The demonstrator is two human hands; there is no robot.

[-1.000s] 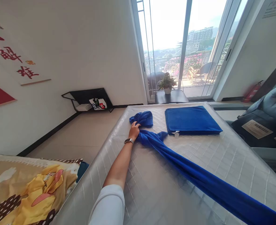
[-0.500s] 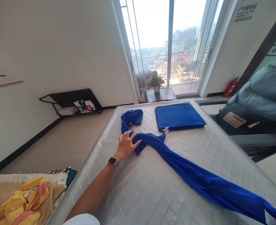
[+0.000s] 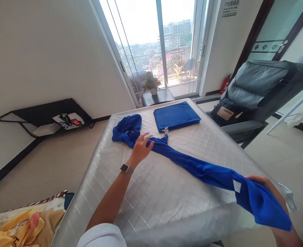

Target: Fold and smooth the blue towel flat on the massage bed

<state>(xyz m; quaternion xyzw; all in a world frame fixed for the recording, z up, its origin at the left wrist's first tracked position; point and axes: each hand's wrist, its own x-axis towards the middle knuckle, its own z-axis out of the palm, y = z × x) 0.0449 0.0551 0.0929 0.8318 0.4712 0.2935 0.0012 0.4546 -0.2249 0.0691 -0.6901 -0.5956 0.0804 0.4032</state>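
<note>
a white pot [image 3: 154, 91] holds a leafy plant [image 3: 150, 81]. the blue cloth [image 3: 192, 165] lies across the mattress [image 3: 156, 195], its long axis slanting from a bunched far-left end to the near right. the left hand [image 3: 141, 149] spreads its fingers loosely over it; the right hand [image 3: 270, 185] is behind its near end, grip hidden, so i cannot tell it.

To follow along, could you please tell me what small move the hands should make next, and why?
Perhaps the left hand should spread the long blue cloth at its far end, which lies crumpled beside that hand; the right hand, partly hidden, is at the near end.
</note>
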